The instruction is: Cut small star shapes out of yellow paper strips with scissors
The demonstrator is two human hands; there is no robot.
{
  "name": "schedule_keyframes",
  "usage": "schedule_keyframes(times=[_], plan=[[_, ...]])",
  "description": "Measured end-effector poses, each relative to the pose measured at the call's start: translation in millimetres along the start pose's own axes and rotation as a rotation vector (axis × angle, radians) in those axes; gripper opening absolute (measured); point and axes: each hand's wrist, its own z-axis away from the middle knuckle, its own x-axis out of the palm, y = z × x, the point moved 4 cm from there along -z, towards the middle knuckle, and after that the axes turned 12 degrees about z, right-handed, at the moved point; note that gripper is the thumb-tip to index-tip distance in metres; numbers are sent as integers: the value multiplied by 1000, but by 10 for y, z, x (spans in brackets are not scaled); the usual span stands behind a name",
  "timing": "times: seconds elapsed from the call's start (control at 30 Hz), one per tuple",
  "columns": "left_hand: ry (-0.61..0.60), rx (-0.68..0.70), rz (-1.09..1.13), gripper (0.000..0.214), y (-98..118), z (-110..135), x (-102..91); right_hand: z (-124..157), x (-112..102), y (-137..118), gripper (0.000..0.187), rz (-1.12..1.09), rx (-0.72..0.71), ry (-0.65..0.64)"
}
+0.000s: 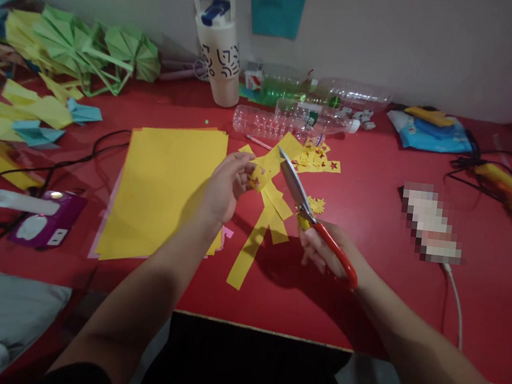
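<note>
Item: my left hand (228, 182), fingers curled, fingertips pinching a small yellow paper piece (257, 178) at the scene's middle. Item: my right hand (323, 249), gripping red-handled scissors (297, 190), blades angled far and left; some fingers are hidden, so I cannot tell how they all sit. Item: plain yellow strips (248, 256), overlapping on the red table (306, 318) between my hands. Item: star-marked strips (317, 160), just beyond the scissors. Item: yellow sheets (168, 188), stacked left. Item: clear bottles (264, 122), lying far.
</note>
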Motion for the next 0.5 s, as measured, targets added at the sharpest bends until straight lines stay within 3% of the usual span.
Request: schedule_keyframes(times=[0.1,0.23,0.3,0.37,0.5], plan=[[-60,-150,-175,10,-80,28,27,5,4,-43,57,-57,-53,-17],[-497,-298,-521,5,-110,227,238,9,15,-45,54,-88,-73,-33],[-660,-317,-644,15,-109,326,305,12,15,-33,54,-57,-60,-9],[-669,-280,-641,27,-89,358,322,14,16,-30,54,-21,-45,17],[-497,-33,-367,48,8,301,291,24,26,-68,53,16,-39,30]])
